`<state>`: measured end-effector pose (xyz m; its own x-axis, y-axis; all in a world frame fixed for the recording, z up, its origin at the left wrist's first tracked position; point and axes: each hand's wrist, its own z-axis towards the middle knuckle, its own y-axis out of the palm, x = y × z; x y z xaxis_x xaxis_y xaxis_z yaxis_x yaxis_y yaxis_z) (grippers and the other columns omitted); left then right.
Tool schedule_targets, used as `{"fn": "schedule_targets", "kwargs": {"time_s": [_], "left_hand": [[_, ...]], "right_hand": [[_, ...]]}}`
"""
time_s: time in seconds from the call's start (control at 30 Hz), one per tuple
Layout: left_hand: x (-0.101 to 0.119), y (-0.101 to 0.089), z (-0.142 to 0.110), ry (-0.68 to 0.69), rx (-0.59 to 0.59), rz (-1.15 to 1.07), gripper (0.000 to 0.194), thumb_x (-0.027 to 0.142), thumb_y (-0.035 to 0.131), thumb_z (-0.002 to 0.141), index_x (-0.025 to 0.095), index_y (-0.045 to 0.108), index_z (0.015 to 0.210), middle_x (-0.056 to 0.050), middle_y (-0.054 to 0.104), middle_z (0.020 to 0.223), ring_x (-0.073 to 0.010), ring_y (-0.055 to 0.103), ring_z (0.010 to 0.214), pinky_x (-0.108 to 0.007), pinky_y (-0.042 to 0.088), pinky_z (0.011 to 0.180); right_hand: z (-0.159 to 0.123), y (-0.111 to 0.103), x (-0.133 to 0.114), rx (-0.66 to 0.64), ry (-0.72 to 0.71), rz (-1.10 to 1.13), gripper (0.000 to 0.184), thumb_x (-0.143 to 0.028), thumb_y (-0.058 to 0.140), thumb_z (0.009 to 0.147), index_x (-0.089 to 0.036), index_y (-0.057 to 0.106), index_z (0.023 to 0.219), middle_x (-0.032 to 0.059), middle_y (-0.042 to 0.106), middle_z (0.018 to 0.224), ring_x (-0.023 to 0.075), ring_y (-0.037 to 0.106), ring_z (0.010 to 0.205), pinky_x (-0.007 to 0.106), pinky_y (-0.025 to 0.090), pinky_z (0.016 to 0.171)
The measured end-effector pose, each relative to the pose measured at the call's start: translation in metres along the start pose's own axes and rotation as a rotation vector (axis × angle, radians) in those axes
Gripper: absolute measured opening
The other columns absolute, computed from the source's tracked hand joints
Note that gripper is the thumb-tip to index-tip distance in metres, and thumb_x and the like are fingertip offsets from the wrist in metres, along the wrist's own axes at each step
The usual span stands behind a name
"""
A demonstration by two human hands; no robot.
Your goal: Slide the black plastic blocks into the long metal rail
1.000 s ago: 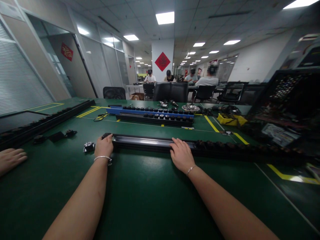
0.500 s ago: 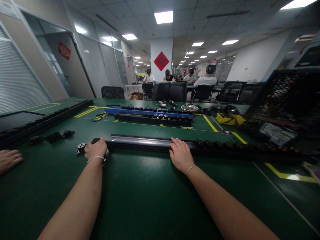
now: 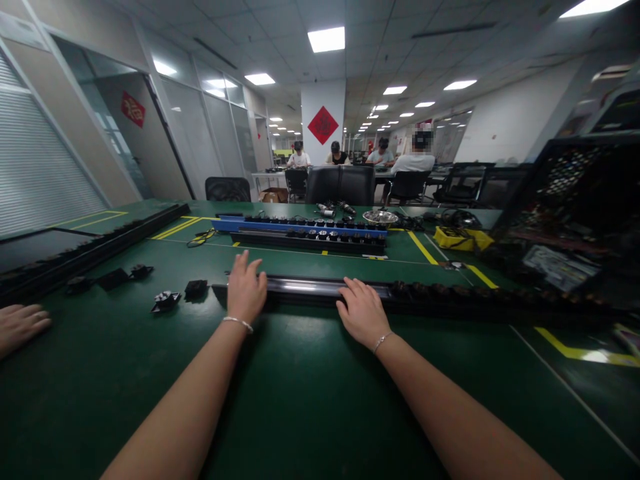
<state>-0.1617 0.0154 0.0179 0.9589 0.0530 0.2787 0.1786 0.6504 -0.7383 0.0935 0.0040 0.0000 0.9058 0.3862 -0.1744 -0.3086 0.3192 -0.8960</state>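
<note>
A long black rail (image 3: pixel 310 288) with a shiny metal top lies across the green table (image 3: pixel 300 400) in front of me. My left hand (image 3: pixel 246 288) hovers over its left part with fingers stretched out and empty. My right hand (image 3: pixel 361 310) rests flat on the rail's middle, fingers spread. A row of small black fittings (image 3: pixel 450 291) fills the rail's right half. Left of the rail's end lie a small black block (image 3: pixel 195 289) and a black-and-white piece (image 3: pixel 166 301).
Another person's hand (image 3: pixel 20 325) rests at the left edge. A second long rail (image 3: pixel 90 247) runs along the left. Blue and black rails (image 3: pixel 305 233) lie further back, with a yellow item (image 3: pixel 455 238) and a dark crate (image 3: pixel 575 220) at right. People sit at distant desks.
My left hand left the small black block beside the rail's left end and moved right, opening above the rail. The right hand stayed on the rail.
</note>
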Motion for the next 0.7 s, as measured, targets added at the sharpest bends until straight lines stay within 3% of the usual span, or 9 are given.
{"fn": "schedule_targets", "kwargs": {"time_s": [0.1,0.2,0.3,0.47,0.6,0.7], "left_hand": [[0.046,0.005,-0.020,0.316,-0.072,-0.001,0.040,0.032,0.037,0.090,0.015,0.053,0.122,-0.010,0.034,0.146,-0.0211,0.021,0.138,-0.038,0.022,0.112],[0.073,0.008,-0.037,0.465,-0.119,0.034,0.042,0.037,0.034,0.091,0.022,0.050,0.127,-0.006,0.033,0.147,-0.0228,0.019,0.139,-0.046,0.018,0.112],[0.073,0.013,-0.044,0.467,-0.191,0.068,0.045,0.042,0.036,0.090,0.027,0.047,0.130,-0.006,0.036,0.146,-0.0267,0.021,0.138,-0.053,0.017,0.110],[0.057,0.021,-0.039,0.388,-0.287,0.101,0.047,0.046,0.038,0.088,0.031,0.046,0.131,-0.007,0.042,0.142,-0.0303,0.030,0.134,-0.059,0.019,0.106],[0.057,0.019,-0.037,0.378,-0.306,0.097,0.045,0.047,0.037,0.088,0.030,0.049,0.128,-0.007,0.042,0.142,-0.0295,0.032,0.132,-0.058,0.020,0.106],[0.059,0.018,-0.037,0.373,-0.309,0.090,0.044,0.046,0.037,0.088,0.030,0.050,0.126,-0.007,0.042,0.142,-0.0294,0.032,0.132,-0.057,0.021,0.106]], "right_hand": [[0.001,-0.002,0.001,-0.009,0.008,0.011,0.036,-0.034,0.038,0.089,-0.020,0.059,0.115,0.0066,0.048,0.137,0.0235,0.037,0.128,0.040,0.024,0.106],[0.005,-0.009,0.004,-0.003,0.011,-0.015,0.037,-0.034,0.038,0.089,-0.018,0.058,0.116,0.0081,0.050,0.134,0.0227,0.040,0.124,0.038,0.027,0.104],[0.010,-0.022,0.008,0.037,0.073,-0.089,0.038,-0.033,0.044,0.085,-0.016,0.058,0.115,0.0104,0.053,0.128,0.0241,0.045,0.116,0.037,0.032,0.099],[0.017,-0.053,0.028,0.102,0.310,-0.286,0.039,-0.032,0.043,0.083,-0.015,0.056,0.115,0.0136,0.058,0.115,0.0273,0.049,0.104,0.038,0.038,0.085],[0.021,-0.077,0.065,-0.073,0.482,-0.397,0.049,-0.044,0.049,0.078,-0.010,0.059,0.112,0.0186,0.056,0.114,0.0324,0.047,0.108,0.043,0.037,0.086],[0.023,-0.089,0.091,-0.307,0.462,-0.333,0.047,-0.051,0.052,0.074,-0.020,0.065,0.107,0.0129,0.060,0.113,0.0325,0.051,0.105,0.047,0.037,0.087]]}}
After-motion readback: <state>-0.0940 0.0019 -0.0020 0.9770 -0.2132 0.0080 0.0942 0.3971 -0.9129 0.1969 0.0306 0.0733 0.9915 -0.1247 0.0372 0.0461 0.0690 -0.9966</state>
